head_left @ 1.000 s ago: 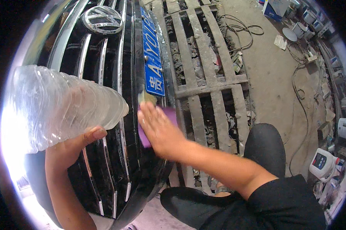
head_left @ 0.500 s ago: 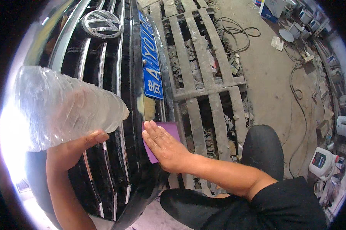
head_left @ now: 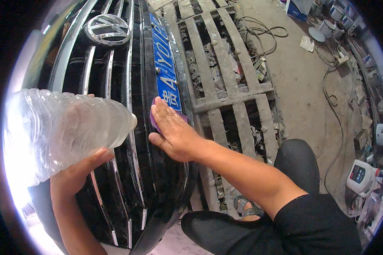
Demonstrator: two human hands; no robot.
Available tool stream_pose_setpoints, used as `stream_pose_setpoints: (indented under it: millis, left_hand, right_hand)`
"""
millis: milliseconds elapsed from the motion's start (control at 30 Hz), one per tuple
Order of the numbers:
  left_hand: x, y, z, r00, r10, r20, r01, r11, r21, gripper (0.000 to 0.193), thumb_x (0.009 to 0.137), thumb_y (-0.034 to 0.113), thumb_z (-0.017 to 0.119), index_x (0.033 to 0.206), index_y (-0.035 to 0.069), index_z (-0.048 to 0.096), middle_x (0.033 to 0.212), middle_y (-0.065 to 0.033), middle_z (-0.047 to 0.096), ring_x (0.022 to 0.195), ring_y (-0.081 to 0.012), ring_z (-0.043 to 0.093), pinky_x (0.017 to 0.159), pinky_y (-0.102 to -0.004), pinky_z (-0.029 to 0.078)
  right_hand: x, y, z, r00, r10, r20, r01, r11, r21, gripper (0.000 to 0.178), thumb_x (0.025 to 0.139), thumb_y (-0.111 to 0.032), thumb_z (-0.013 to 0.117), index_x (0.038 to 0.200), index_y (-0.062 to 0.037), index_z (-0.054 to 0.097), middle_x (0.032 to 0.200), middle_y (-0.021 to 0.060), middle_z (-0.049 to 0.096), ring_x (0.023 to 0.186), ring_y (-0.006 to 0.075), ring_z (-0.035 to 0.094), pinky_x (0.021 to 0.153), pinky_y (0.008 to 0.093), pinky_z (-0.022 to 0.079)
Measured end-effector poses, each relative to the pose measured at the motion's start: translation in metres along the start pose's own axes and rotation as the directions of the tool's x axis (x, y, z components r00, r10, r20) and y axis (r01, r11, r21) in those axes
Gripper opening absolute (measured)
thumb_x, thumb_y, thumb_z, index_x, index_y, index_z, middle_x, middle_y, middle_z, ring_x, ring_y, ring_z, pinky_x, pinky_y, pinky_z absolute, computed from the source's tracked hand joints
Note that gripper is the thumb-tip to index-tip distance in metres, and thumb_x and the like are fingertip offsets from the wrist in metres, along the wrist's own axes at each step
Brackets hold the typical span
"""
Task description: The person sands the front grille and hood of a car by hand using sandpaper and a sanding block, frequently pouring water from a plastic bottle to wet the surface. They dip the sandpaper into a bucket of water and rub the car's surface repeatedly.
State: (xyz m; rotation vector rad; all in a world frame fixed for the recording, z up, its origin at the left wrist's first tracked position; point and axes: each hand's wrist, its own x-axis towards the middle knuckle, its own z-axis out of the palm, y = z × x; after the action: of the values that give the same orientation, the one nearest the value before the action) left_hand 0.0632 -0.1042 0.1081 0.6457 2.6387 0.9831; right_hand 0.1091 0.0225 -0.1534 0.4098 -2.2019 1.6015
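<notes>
My left hand [head_left: 79,170] is wrapped around a large clear plastic bottle [head_left: 68,131], ridged and lying nearly sideways in front of a car's black grille [head_left: 115,80]. Its small pale cap [head_left: 134,122] faces right. My right hand [head_left: 174,136] lies flat, fingers stretched, pressing a purple sandpaper sheet [head_left: 153,122] onto the front bumper. Most of the sheet is hidden under the palm and fingers, which rest against the lower end of the blue licence plate [head_left: 166,72]. The skin of that hand looks wet.
Chrome strips and a round emblem [head_left: 108,29] cross the grille. A dirty slatted pallet [head_left: 225,63] lies beside the car over rubble. Black cable [head_left: 263,36] coils on the concrete floor [head_left: 297,85]. White buckets [head_left: 327,27] and a white canister [head_left: 362,175] line the right side.
My right hand has slid the purple sheet up along the bumper to the plate, covering the yellowish patch seen before. The bottle has shifted slightly left and lies more level.
</notes>
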Motion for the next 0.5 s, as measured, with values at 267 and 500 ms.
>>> stream_pose_setpoints:
  millis: [267,500]
  left_hand:
    - [0.003,0.008,0.011,0.996,-0.073,-0.041,0.075,0.997,0.030,0.100,0.059,0.032,0.086,0.141,0.002,0.039,0.136,-0.0169,0.051,0.128,-0.0315,0.049,0.109,-0.0463,0.038]
    - [0.002,0.007,0.013,0.999,-0.042,-0.027,0.044,0.993,0.109,0.104,0.059,0.043,0.087,0.141,0.002,0.038,0.136,-0.0186,0.051,0.127,-0.0322,0.049,0.107,-0.0473,0.040]
  right_hand:
    - [-0.009,0.000,0.015,0.998,0.021,-0.051,-0.015,0.992,0.126,0.075,0.099,-0.035,0.043,0.151,0.0048,0.007,0.157,0.0288,0.007,0.147,0.0410,0.007,0.120,0.0469,0.009]
    - [-0.048,0.013,0.030,0.996,-0.022,-0.082,0.037,0.983,0.178,0.075,0.098,-0.031,0.048,0.151,0.0036,0.008,0.157,0.0289,0.008,0.147,0.0416,0.007,0.119,0.0478,0.010]
